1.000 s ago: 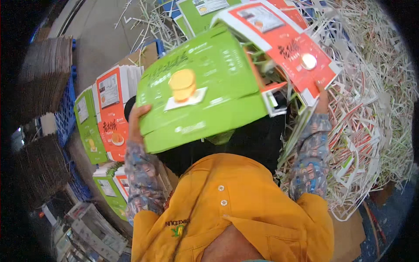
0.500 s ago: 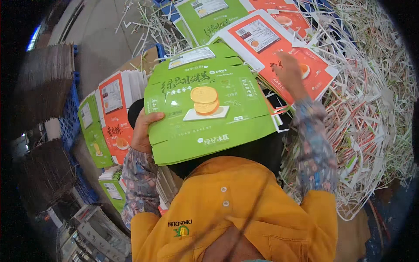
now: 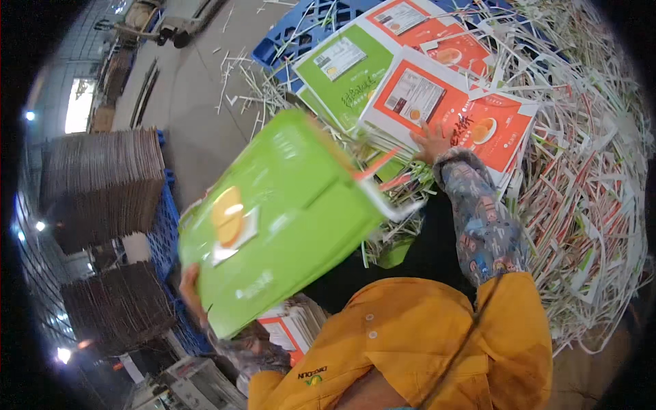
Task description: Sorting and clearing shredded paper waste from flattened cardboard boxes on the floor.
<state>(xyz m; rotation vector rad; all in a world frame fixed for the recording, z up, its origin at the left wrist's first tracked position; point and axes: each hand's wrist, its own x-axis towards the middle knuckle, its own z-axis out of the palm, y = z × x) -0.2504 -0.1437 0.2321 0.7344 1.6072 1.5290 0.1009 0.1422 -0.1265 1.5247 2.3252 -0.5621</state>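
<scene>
My left hand (image 3: 191, 292) grips the left edge of a green printed carton blank (image 3: 294, 225), which looks like a thin stack. It is tilted and smeared by motion, with a yellow cake picture on its face. Red and white scrap strips (image 3: 391, 195) trail from its right edge. My right hand (image 3: 430, 142) lies with fingers spread on the near edge of a stack of orange-red printed carton blanks (image 3: 447, 102), holding nothing. Most of my left hand's fingers are hidden behind the green blank.
More green blanks (image 3: 342, 61) and orange blanks (image 3: 403, 20) lie on a blue pallet (image 3: 301, 31) ahead. A big heap of paper trimmings (image 3: 588, 178) fills the right. Tall cardboard stacks (image 3: 102, 178) stand at the left. Further printed blanks (image 3: 297, 328) sit beside my left forearm.
The green blank has swung left and tilted in my left hand. My right hand has shifted to the orange stack's near edge with its fingers spread. The whole view has turned leftward.
</scene>
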